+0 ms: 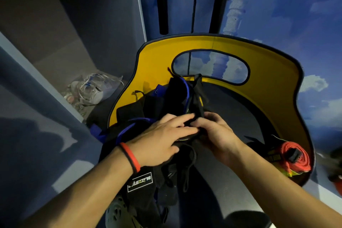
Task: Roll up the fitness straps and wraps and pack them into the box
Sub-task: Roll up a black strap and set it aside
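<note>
Black straps (157, 109) edged in blue lay heaped over the near-left rim of the box (268, 79), partly inside it and partly spilling down toward the person, so none of that bundle looked rolled yet. Far left, in the corner, some crumpled clear plastic bags (92, 89) sat out of the way. The left hand (162, 139), with red and black bands (131, 159) on its wrist, lay across the heap with its fingers nearly straight, apparently pressing the fabric down to keep it steady. Just beside it and touching it, the right hand (214, 135) had its fingers curled in, pinching a strap end, probably to start a tight roll. Further right, against the box's yellow inner wall, a red strap (294, 155) sat coiled and already packed.
</note>
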### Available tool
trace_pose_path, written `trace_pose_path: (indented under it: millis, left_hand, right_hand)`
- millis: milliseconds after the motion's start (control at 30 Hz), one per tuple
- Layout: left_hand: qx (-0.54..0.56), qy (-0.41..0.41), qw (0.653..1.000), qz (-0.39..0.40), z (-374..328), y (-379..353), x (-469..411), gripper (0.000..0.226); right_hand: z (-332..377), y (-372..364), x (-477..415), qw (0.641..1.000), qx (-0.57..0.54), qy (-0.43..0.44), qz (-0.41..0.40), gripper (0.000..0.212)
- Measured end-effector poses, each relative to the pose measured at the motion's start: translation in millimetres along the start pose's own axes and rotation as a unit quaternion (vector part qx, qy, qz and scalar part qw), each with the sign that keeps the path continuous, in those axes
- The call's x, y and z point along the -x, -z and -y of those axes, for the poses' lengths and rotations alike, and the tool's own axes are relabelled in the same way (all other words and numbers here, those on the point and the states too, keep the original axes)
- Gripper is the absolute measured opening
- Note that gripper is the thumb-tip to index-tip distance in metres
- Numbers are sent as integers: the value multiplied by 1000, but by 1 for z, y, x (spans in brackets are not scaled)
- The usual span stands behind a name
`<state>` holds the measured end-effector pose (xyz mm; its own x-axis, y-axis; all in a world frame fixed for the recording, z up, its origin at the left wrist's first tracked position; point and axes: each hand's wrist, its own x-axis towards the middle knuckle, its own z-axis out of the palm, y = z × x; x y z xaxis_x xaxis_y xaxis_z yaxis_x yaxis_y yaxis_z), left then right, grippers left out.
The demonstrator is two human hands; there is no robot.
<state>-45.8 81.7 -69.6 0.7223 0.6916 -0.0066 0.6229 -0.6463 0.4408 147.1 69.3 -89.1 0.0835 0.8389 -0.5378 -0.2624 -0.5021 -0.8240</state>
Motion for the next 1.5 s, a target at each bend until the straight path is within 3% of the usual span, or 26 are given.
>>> trace_pose_path:
  millis: [100,167,233,300,400,533,667,767,833,967,1133,1233,1300,1400,1500]
  left_hand:
    - [-6,25,1000,-3,11,7,3,59]
    - [9,97,994,-44,23,17,3,59]
    - [70,195,976,-64,34,24,5,68]
    - [119,247,960,-66,42,23,7,58]
    - [127,270,949,-101,49,18,5,28]
    - [139,283,942,-115,53,19,-3,32]
    - [116,318,894,-293,60,36,-5,27]
    - [235,284,829,-421,63,65,-4,29]
    - [328,244,796,-446,61,79,2,34]
    - [381,200,832,-349,52,78,8,38]
    - [352,220,864,-283,56,60,0,38]
    - [337,243,866,-277,54,51,-5,33]
    - [266,251,896,-253,53,45,-8,31]
    - [128,243,935,-226,47,38,-17,29]
    - [171,201,934,-242,20,40,-28,15]
  right_hand:
    - [-3,2,-2,998,-59,-3,-29,28]
    - [-3,2,-2,996,-70,-3,-47,19]
    - [-3,3,-3,997,-54,-10,-45,18]
    - [-3,4,-1,999,-39,-26,-23,26]
    - [-3,-1,2,1000,-13,-27,-8,33]
    - [-4,-5,1,1000,6,9,-21,37]
    - [-5,-2,1,993,93,40,-67,46]
    - [-11,0,-2,988,130,4,-88,60]
    - [-14,-1,-2,989,111,-41,-94,71]
    - [-11,-13,0,997,36,-24,-60,70]
    - [0,-23,1,998,-5,36,-57,31]
    - [8,-15,6,997,-35,33,-67,33]
    - [12,-7,9,997,-65,21,-42,45]
    - [19,3,16,993,-116,12,13,44]
    - [24,10,20,986,-160,-16,41,52]
